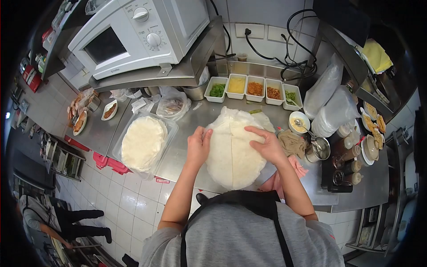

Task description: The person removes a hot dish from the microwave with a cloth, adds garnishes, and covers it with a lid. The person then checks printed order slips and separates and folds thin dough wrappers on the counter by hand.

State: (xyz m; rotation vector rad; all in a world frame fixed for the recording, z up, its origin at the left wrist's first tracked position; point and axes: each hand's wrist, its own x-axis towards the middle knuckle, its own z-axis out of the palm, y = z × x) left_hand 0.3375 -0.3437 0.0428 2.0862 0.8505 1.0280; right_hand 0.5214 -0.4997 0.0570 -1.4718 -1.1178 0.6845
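Note:
A large, thin, round white flatbread (235,155) lies in front of me on the steel counter, with a straight line or fold down its middle. My left hand (199,144) holds its upper left edge, thumb against the fingers. At its upper right, my right hand (267,144) pinches the sheet between thumb and forefinger. More thin sheet shows behind my right hand. To the left, a stack of round white flatbreads (144,143) sits in a clear plastic tub (171,133).
Food trays (237,86) line the back below a white microwave (133,35). On the right are a sauce bowl (299,122), a metal pot (317,149), a brown cloth (291,142) and bottles (351,153). Another person (58,218) stands at the far lower left.

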